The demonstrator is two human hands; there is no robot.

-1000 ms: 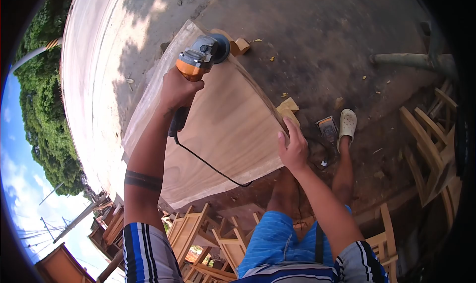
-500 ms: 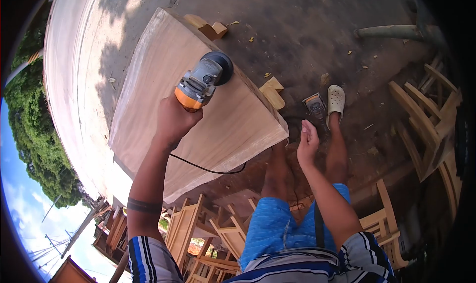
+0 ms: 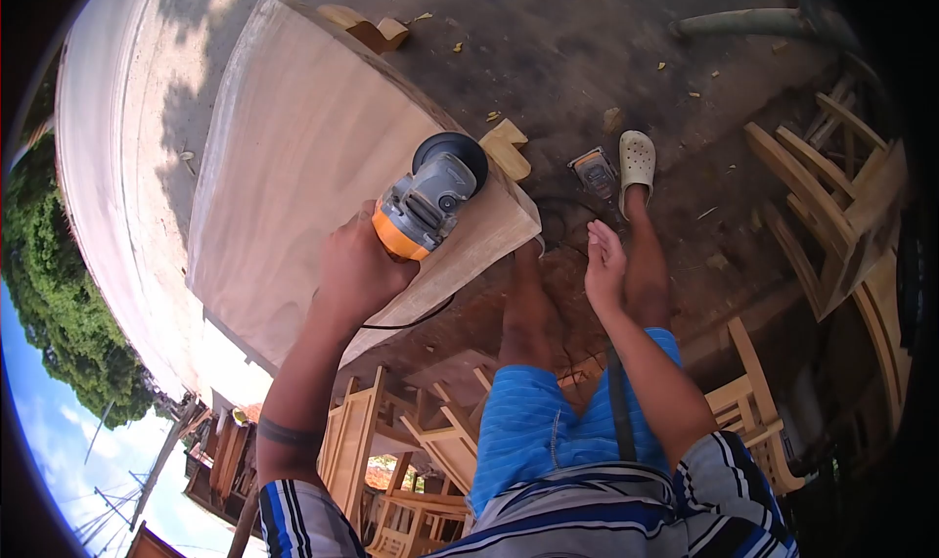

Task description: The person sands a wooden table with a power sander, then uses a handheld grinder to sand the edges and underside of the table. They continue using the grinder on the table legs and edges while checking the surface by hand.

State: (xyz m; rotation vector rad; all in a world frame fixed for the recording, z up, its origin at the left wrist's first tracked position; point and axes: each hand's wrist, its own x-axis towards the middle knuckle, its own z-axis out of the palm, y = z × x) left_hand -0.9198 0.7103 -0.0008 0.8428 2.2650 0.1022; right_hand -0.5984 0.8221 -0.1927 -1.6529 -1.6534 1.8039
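Orange-and-grey grinder has moved from the far end of the wood panel to its near right corner, with the left hand fingers wrapped around its body. The right hand has left the panel edge and hangs beside the leg, fingers loosely spread.

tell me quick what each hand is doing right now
Left hand: closed in a grip on the angle grinder, its head over the wooden panel.
Right hand: open, holding nothing, in the air beside the panel's corner.
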